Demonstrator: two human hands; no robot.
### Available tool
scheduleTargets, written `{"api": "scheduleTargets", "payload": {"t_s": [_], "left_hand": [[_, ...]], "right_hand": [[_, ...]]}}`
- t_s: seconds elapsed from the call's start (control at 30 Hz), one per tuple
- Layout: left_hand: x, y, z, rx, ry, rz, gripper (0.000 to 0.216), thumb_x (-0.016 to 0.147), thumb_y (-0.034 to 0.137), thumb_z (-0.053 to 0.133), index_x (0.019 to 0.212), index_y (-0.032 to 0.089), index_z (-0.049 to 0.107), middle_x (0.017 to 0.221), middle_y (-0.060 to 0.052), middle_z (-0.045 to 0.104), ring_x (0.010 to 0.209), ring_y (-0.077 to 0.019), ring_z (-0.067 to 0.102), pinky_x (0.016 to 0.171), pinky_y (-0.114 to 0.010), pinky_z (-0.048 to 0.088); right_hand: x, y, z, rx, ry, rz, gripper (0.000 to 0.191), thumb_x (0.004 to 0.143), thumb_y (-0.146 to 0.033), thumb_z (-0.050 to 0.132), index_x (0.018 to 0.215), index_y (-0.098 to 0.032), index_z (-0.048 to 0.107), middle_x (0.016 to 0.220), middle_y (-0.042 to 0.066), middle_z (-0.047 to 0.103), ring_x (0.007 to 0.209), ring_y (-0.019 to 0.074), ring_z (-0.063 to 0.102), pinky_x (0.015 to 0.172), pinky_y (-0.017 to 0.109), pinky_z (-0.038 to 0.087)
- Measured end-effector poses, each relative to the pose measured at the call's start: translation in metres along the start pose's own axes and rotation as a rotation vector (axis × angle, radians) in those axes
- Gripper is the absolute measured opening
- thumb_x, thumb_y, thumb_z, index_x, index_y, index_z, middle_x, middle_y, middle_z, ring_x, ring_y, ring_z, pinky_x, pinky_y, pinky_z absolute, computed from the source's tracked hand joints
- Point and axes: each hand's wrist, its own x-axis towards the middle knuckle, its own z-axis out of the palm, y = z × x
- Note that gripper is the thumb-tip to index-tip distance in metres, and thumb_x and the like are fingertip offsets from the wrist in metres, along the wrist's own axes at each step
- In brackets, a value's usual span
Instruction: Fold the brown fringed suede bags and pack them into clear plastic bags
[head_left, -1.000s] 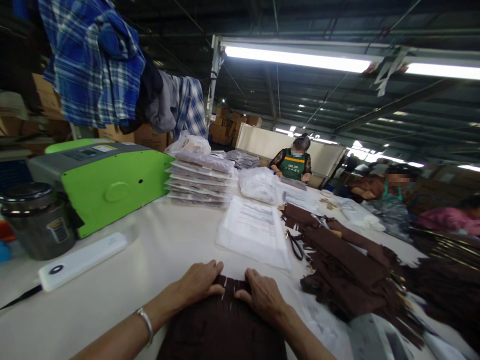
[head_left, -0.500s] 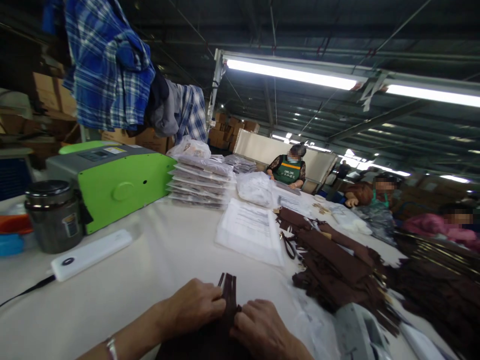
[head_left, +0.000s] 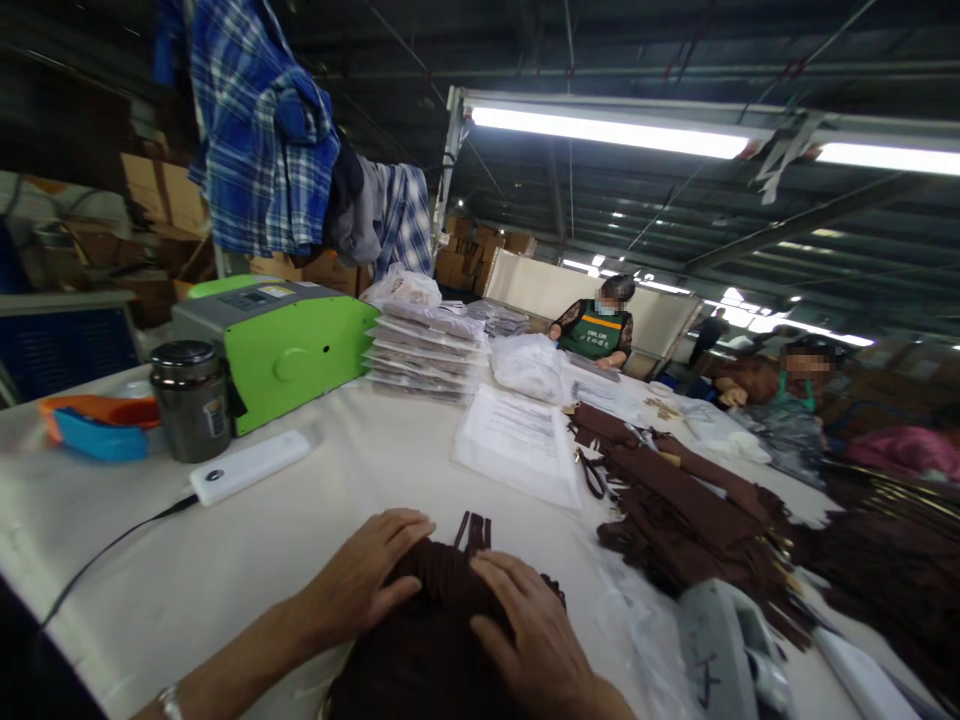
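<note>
A dark brown gathered fabric piece (head_left: pixel 431 650) lies on the table directly before me, its upper part ruffled and narrow dark strips (head_left: pixel 474 532) sticking out from its far end. Its lower part runs out of view. My left hand (head_left: pixel 379 575) rests on its left edge, fingers stretched and thumb apart. On the other side, my right hand (head_left: pixel 529 625) lies over the fabric with its fingers extended, covering part of it. Neither hand grips the cloth.
To the right are a brown fabric pile (head_left: pixel 682 500) and a grey device (head_left: pixel 724 650). Ahead lie a printed sheet (head_left: pixel 517 445) and stacked plastic packets (head_left: pixel 424 355). A green machine (head_left: pixel 300 350), a dark jar (head_left: pixel 191 400) and a white power bank (head_left: pixel 251 468) stand left. A co-worker (head_left: pixel 596 325) sits opposite.
Both hands were closed on the fabric near the strips; now they have loosened, spread apart and lie flat on it. More of the gathered part shows. The view has swung slightly left.
</note>
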Motion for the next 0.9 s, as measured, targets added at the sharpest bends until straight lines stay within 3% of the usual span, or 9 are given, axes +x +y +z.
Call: {"api": "scheduleTargets", "payload": {"t_s": [0.1,0.2,0.3,0.4,0.5,0.6,0.77,0.83,0.9], "left_hand": [[0.006,-0.01,0.016,-0.012,-0.19,-0.066,0.054,0.074,0.008,0.058,0.124,0.025,0.049,0.125,-0.006,0.059,0.114,-0.0248,0.053,0.099,-0.04,0.042],[0.004,-0.004,0.022,0.012,-0.268,-0.131,0.044,0.074,0.004,0.054,0.112,0.026,0.055,0.112,-0.004,0.063,0.104,-0.0236,0.056,0.093,-0.04,0.044],[-0.004,0.009,0.014,0.018,-0.276,-0.093,0.029,0.08,0.011,0.054,0.103,0.027,0.058,0.104,-0.002,0.065,0.096,-0.0224,0.058,0.087,-0.036,0.044],[-0.011,0.017,0.0,-0.058,-0.245,-0.03,0.01,0.09,0.021,0.052,0.092,0.026,0.06,0.089,0.0,0.067,0.083,-0.0185,0.06,0.078,-0.031,0.043],[-0.009,0.013,-0.009,-0.243,-0.091,-0.134,0.02,0.097,0.032,0.044,0.089,0.025,0.061,0.079,0.002,0.065,0.073,-0.0139,0.059,0.071,-0.026,0.043],[0.006,-0.001,-0.008,-0.35,0.036,-0.248,0.027,0.098,0.036,0.039,0.094,0.025,0.062,0.087,0.0,0.065,0.083,-0.014,0.06,0.078,-0.025,0.044],[0.052,-0.025,0.014,-0.324,0.006,-0.356,0.023,0.091,0.026,0.043,0.101,0.021,0.063,0.101,-0.004,0.065,0.092,-0.0169,0.061,0.086,-0.029,0.045],[0.071,-0.03,0.026,-0.304,-0.048,-0.382,0.022,0.084,0.022,0.049,0.099,0.02,0.065,0.099,-0.005,0.067,0.086,-0.0173,0.063,0.08,-0.028,0.048],[0.088,-0.032,0.039,-0.281,-0.119,-0.392,0.023,0.079,0.019,0.052,0.098,0.019,0.066,0.096,-0.005,0.068,0.083,-0.0181,0.064,0.076,-0.028,0.049]], "right_hand": [[0.019,-0.007,0.025,0.047,-0.069,0.013,0.058,0.077,-0.013,0.063,0.132,-0.024,0.048,0.135,0.004,0.056,0.123,0.0226,0.049,0.108,0.037,0.037],[0.028,-0.011,0.05,0.014,-0.066,-0.014,0.045,0.081,-0.008,0.056,0.124,-0.022,0.054,0.119,0.005,0.064,0.108,0.0213,0.057,0.099,0.035,0.042],[0.033,-0.013,0.057,-0.085,-0.063,-0.03,0.025,0.084,-0.006,0.052,0.101,-0.021,0.062,0.092,0.004,0.067,0.088,0.0211,0.058,0.082,0.035,0.046],[0.03,-0.013,0.052,-0.07,-0.062,-0.043,0.019,0.082,-0.007,0.051,0.088,-0.022,0.061,0.083,0.003,0.064,0.082,0.0206,0.055,0.078,0.035,0.042],[0.02,-0.012,0.049,0.011,-0.105,-0.114,0.017,0.079,-0.009,0.051,0.084,-0.022,0.059,0.083,0.002,0.063,0.082,0.019,0.055,0.077,0.033,0.04],[0.008,-0.009,0.044,0.073,-0.131,-0.239,0.01,0.077,-0.017,0.057,0.085,-0.023,0.059,0.084,-0.001,0.066,0.081,0.0169,0.057,0.075,0.029,0.04],[0.014,0.005,0.02,0.089,-0.066,-0.206,0.015,0.083,-0.026,0.057,0.098,-0.026,0.059,0.092,-0.003,0.071,0.08,0.0133,0.065,0.073,0.024,0.042],[0.02,0.013,0.024,0.011,-0.085,-0.242,0.009,0.088,-0.03,0.054,0.094,-0.026,0.059,0.08,-0.004,0.071,0.07,0.0126,0.064,0.065,0.024,0.042],[0.022,0.024,0.043,-0.103,-0.08,-0.393,0.018,0.093,-0.037,0.049,0.082,-0.026,0.058,0.059,-0.007,0.064,0.053,0.0121,0.058,0.052,0.025,0.037]]}}
